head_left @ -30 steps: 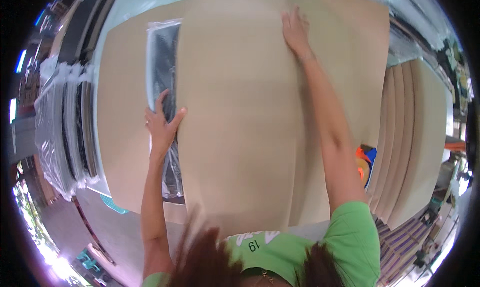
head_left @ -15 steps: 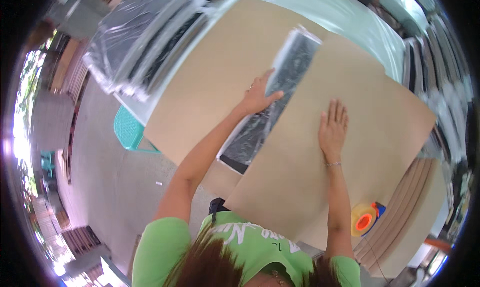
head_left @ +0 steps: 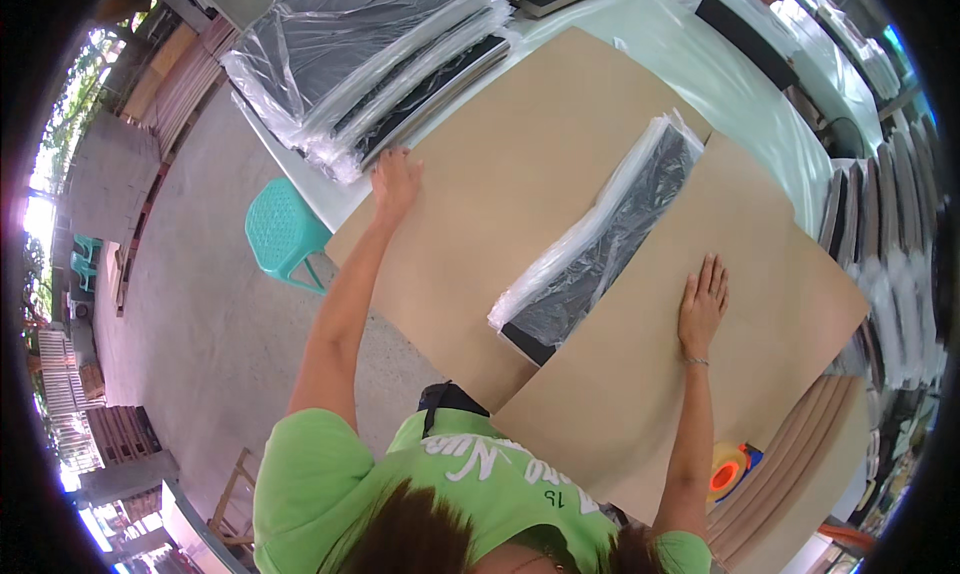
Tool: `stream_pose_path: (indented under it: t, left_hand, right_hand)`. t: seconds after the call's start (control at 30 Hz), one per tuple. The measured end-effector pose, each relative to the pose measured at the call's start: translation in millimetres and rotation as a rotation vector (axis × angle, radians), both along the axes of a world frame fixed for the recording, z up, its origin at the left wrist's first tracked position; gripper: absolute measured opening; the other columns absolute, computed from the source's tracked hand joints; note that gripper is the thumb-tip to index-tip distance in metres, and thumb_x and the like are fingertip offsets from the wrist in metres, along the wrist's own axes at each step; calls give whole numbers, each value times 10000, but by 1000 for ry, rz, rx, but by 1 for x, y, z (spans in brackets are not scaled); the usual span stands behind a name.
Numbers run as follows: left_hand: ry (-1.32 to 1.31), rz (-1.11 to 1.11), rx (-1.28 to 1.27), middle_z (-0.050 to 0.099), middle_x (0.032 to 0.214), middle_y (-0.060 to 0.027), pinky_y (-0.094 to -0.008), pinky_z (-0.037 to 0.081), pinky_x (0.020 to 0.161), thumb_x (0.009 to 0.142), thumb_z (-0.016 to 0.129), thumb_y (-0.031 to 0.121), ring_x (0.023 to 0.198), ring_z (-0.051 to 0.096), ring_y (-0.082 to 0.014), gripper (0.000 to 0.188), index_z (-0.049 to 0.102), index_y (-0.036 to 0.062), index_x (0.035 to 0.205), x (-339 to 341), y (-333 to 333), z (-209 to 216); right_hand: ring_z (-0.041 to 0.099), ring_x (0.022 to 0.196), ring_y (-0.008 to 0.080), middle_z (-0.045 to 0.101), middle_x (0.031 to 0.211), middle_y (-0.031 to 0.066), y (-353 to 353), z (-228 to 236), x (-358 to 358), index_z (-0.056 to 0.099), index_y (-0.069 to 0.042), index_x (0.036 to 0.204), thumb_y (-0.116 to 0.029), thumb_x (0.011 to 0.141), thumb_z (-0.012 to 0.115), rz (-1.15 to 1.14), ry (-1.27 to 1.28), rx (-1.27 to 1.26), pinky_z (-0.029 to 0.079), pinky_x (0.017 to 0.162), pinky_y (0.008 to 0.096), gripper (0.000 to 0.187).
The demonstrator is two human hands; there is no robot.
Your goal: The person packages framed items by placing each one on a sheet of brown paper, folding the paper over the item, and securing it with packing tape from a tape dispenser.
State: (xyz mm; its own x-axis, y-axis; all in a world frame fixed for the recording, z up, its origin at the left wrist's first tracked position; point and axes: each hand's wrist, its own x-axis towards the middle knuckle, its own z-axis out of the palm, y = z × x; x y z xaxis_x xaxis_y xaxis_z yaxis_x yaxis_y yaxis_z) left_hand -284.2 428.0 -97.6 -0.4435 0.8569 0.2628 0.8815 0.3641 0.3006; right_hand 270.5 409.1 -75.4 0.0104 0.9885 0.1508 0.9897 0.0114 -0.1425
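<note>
Head: 1 pnl (head_left: 607, 239), 1 tape (head_left: 726, 472); L hand (head_left: 397, 186) grip unclear, R hand (head_left: 704, 309) flat on cardboard (head_left: 775, 269).

Matt cardboard (head_left: 500, 194); glossy plastic wrap (head_left: 612, 236)

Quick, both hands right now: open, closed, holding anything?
Left hand: at the left edge of the cardboard; whether it grips can't be told.
Right hand: open, laid flat on the cardboard, holding nothing.
</note>
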Motion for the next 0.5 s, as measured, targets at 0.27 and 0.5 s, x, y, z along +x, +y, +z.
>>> stream_pose_path:
  t: [0.27,0.5]
  left_hand:
    - [-614,-111,-279,688,848,-69,-311,504,717,792,744,364,763,637,-159,379,712,31,968,-60,20,36]
    - [-1056,-79,-352,667,857,-62,-305,502,747,746,804,320,788,630,-155,424,671,11,1005,-40,21,64]
  right_hand:
    - [218,1434,277,259,1558,55,0,3,-4,274,-146,1499,-387,1030,290,7,7,8,170,1152,443,528]
    - [212,1437,271,267,1553,60,0,5,-3,278,-149,1499,-376,1032,290,0,8,12,161,1158,438,519]
